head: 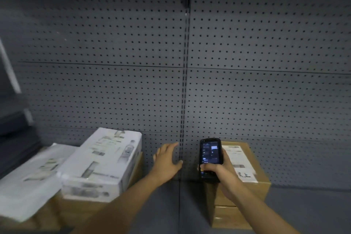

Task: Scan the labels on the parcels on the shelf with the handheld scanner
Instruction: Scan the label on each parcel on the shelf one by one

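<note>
My right hand (221, 174) grips a black handheld scanner (209, 155) with its lit screen facing me, held over the left edge of a brown cardboard parcel (260, 182). That parcel carries a white shipping label (239, 159) on top and rests on a second brown box (230, 216). My left hand (167, 159) is open, fingers spread, hovering between the two parcel groups near the shelf's back panel. At left, a white printed box (106, 161) lies on a brown carton (91, 213), with a flat white parcel (32, 180) beside it.
A grey pegboard back panel (266, 81) rises behind the parcels, split by a vertical slotted upright (185, 81). The grey shelf surface (303, 211) stretches to the right of the brown parcels. Dark shelving edges show at far left.
</note>
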